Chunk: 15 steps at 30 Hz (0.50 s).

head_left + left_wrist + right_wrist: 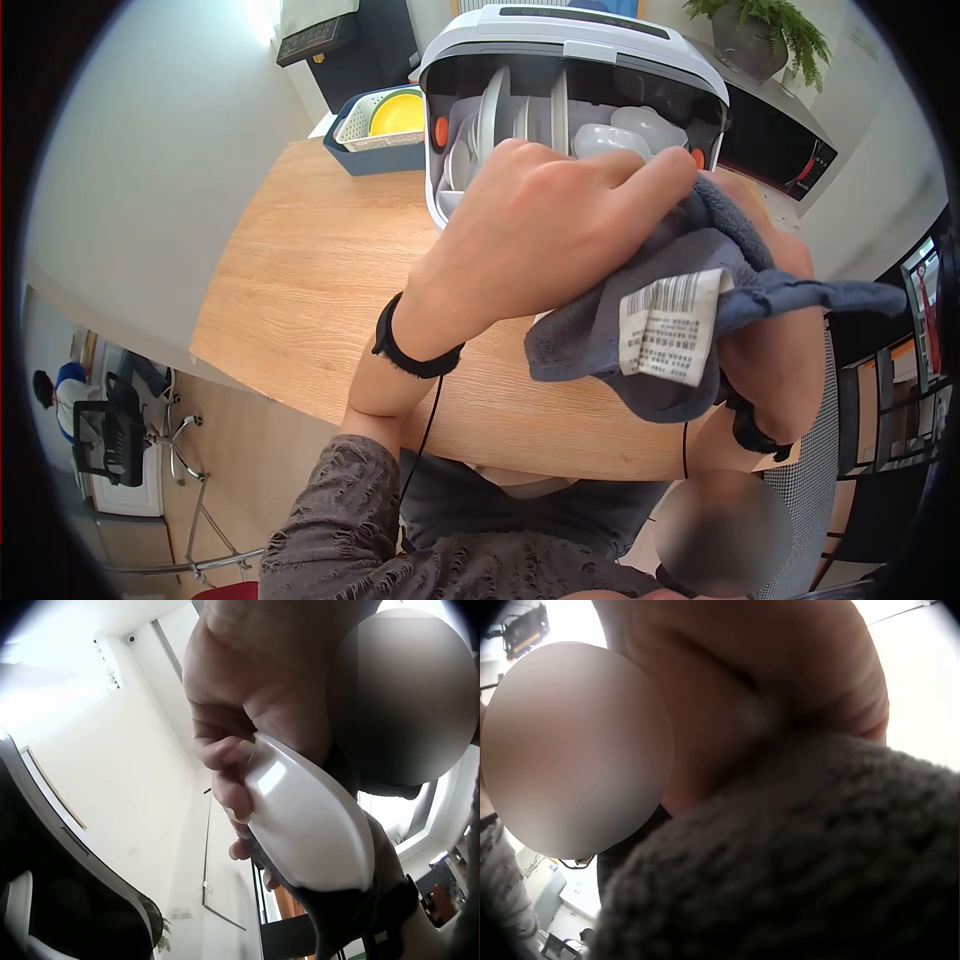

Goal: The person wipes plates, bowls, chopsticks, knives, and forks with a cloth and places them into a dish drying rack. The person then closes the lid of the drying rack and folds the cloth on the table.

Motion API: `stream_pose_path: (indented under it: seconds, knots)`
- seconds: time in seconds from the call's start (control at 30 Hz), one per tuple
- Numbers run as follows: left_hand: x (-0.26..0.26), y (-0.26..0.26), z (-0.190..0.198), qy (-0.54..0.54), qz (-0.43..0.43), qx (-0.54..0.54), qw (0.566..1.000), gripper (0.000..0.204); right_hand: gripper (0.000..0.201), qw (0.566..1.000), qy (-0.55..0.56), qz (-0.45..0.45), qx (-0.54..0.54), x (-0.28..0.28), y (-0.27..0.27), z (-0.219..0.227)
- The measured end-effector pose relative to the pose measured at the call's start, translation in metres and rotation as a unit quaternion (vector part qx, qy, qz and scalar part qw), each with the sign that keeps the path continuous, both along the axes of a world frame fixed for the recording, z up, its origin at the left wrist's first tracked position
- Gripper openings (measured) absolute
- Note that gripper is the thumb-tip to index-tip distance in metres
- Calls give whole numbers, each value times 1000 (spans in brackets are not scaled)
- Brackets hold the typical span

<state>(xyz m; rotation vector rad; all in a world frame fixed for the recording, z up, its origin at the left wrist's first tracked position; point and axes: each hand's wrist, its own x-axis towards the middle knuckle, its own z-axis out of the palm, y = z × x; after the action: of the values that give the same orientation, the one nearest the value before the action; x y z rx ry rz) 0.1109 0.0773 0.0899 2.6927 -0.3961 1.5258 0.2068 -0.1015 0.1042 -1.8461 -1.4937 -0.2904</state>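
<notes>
My left hand (pixel 560 215) is raised over the table's front half. In the left wrist view its curled fingers grip the rim of a glossy white bowl (pixel 311 817), tilted on its side. The head view hides this bowl behind the hand and cloth. My right hand (pixel 785 245) holds a blue-grey fluffy towel (pixel 580 335), which hangs down with a white printed label (pixel 670 325) facing up. Dark cloth covers the bowl's lower end in the left wrist view. In the right wrist view the towel (pixel 795 855) bulges large before the hand.
An open white dish cabinet (pixel 575 50) at the table's back holds upright plates (pixel 492 115) and white bowls (pixel 610 140). Left of it, a blue basin (pixel 375 160) contains a white basket with a yellow bowl (pixel 397 113). A black microwave (pixel 770 150) and potted fern (pixel 750 45) stand right.
</notes>
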Motion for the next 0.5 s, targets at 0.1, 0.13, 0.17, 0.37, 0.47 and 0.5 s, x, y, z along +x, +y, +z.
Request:
stream_pose_path:
  seconds: [0.1, 0.13, 0.17, 0.37, 0.47, 0.5]
  knots:
    - [-1, -4, 1, -20, 6, 0, 1000, 16, 37, 999, 45, -26, -15, -11, 1, 8]
    - [-1, -5, 2, -24, 2, -4, 1000, 15, 37, 999, 46, -25, -16, -13, 2, 7]
    - [-1, -5, 2, -23, 3, -5, 1000, 15, 36, 998, 53, -27, 11, -16, 4, 6]
    - [-16, -10, 10, 23, 47, -29, 998, 20, 27, 996, 44, -13, 71, -24, 12, 4]
    - [-17, -5, 11, 24, 57, -23, 998, 22, 26, 995, 85, -39, 43, -22, 15, 1]
    - [-16, -3, 10, 26, 57, -17, 998, 24, 26, 996, 69, -26, 42, -19, 16, -1]
